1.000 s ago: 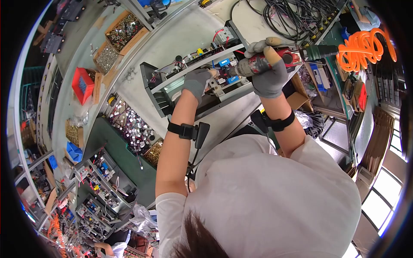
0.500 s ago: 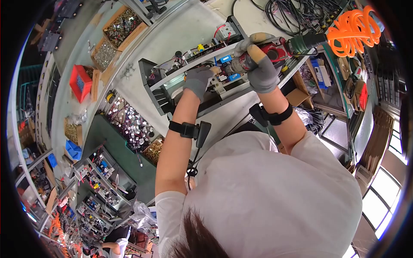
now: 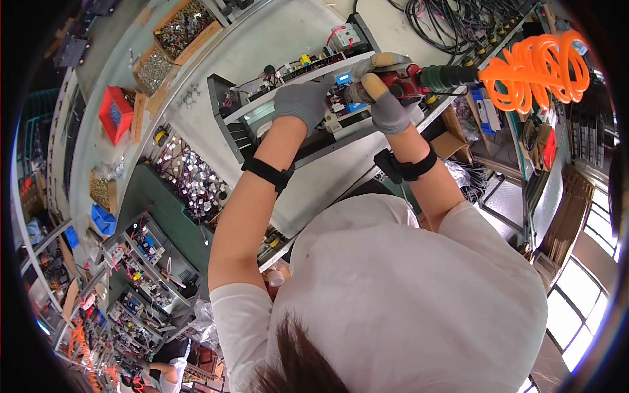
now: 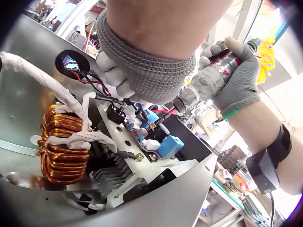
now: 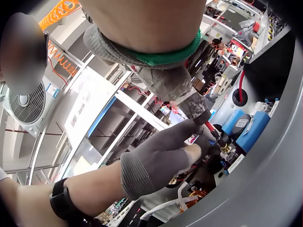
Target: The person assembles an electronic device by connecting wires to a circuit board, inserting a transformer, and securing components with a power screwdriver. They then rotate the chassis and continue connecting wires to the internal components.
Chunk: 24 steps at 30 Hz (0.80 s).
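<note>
The gloved right hand (image 3: 388,105) grips a red and grey power driver (image 3: 401,82), its nose pointing left into an open metal chassis (image 3: 314,156). In the right wrist view, the driver's bit (image 5: 214,132) meets a brass-coloured fastener (image 5: 226,149) beside blue blocks (image 5: 253,132). The gloved left hand (image 3: 301,105) reaches inside the chassis, near the bit. Its thumb (image 5: 191,153) stands apart from the extended index finger in that view; the left wrist view shows its other fingers bent above thin wires (image 4: 92,80). Whether they hold anything is hidden. A copper coil (image 4: 64,144) lies nearby.
An orange coiled hose (image 3: 537,72) trails right from the driver. Black cables (image 3: 442,26) lie at the top right. Left of the chassis are a red bin (image 3: 115,114), wooden boxes of small hardware (image 3: 154,71) and a heap of white connectors (image 3: 193,180).
The right hand and driver have shifted left. My left hand has moved farther into the chassis, with its forearm and elbow swung outward to the left. The orange hose has swayed.
</note>
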{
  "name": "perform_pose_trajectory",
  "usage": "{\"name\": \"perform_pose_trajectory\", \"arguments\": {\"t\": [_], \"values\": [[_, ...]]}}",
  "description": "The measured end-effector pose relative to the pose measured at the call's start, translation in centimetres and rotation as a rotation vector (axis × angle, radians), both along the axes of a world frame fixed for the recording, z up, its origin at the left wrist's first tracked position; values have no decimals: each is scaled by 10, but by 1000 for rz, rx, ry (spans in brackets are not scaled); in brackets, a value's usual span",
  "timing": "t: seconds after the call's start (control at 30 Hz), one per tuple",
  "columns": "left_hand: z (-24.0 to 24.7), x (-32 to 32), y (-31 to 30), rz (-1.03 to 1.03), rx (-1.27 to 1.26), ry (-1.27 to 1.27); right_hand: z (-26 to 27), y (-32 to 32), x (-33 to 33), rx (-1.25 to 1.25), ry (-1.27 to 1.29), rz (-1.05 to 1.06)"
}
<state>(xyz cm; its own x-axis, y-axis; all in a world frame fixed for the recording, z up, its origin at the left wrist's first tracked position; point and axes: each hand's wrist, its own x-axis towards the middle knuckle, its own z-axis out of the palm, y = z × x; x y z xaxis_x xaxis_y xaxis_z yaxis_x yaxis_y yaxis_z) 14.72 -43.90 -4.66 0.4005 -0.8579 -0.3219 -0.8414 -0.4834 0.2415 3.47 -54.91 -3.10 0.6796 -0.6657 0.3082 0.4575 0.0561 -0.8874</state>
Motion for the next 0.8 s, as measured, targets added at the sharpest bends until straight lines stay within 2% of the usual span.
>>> {"name": "perform_pose_trajectory", "arguments": {"t": [0.07,0.23,0.37,0.43,0.5,0.8], "values": [[0,1,-1,9,7,8,-4,-1,1,-60,-6,-15],[4,2,1,12,17,38,-1,1,1,93,-17,51],[6,1,1,16,35,20,7,0,3,96,71,81],[11,3,-1,17,49,14,11,4,10,53,135,31],[9,8,-4,-69,74,6,15,7,11,87,129,41],[4,11,-5,-45,41,-5,13,13,17,-46,267,-4]]}}
